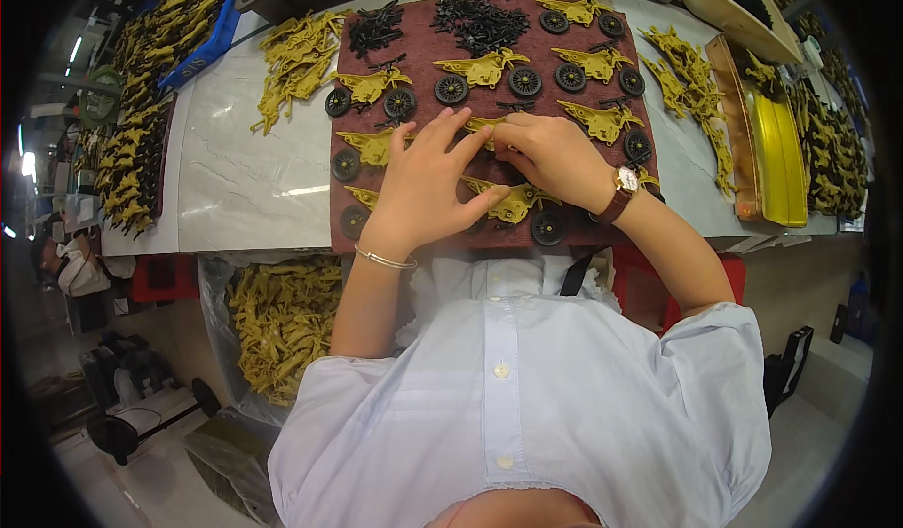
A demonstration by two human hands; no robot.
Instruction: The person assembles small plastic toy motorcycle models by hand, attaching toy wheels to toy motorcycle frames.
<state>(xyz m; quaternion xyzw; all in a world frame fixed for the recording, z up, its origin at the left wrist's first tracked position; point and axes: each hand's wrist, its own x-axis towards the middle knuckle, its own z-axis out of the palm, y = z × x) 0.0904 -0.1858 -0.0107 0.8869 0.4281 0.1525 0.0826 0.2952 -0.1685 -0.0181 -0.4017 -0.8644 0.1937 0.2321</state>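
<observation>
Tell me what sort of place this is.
Probably a factory assembly bench: yellow toy motorbike bodies with black wheels lie in rows on a dark red mat, small black parts are heaped at its far end, and yellow pieces below.

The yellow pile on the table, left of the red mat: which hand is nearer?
Left: the left hand is over the mat, right of the yellow pile; the right hand is farther right.

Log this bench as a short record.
Left hand: open, spread over the dark red mat
Right hand: bent, at a yellow motorcycle body; grip unclear
Mat rows: yellow bodies, many with black wheels
Far edge: two piles of small black parts
Beside mat: loose yellow pieces, left and right
Wrists: bracelet left, watch right
</observation>
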